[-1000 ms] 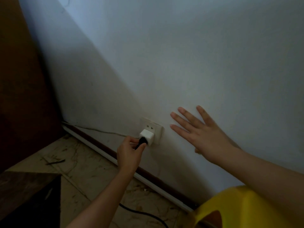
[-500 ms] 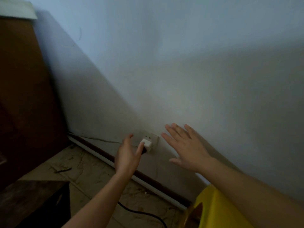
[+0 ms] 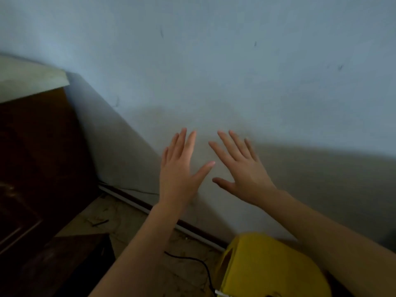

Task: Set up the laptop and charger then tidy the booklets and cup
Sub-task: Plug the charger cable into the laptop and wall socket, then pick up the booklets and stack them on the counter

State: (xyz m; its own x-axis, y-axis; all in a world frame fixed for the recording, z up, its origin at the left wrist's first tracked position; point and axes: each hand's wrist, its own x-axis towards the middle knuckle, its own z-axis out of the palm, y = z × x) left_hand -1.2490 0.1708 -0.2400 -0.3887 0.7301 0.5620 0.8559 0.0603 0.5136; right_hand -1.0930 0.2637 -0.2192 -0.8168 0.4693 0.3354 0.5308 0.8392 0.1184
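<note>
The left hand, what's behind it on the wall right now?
Only bare wall shows around the open left hand. The hand and forearm cover the patch directly behind, so no socket or plug is visible there.

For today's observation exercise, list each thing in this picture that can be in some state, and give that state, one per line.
Left hand: open, fingers spread, holding nothing.
Right hand: open, fingers spread, holding nothing.
Black cable: lying slack on the floor, running down toward the bottom edge.
Yellow stool: standing by the wall, under the right forearm.
Socket and charger plug: not visible now.
</note>
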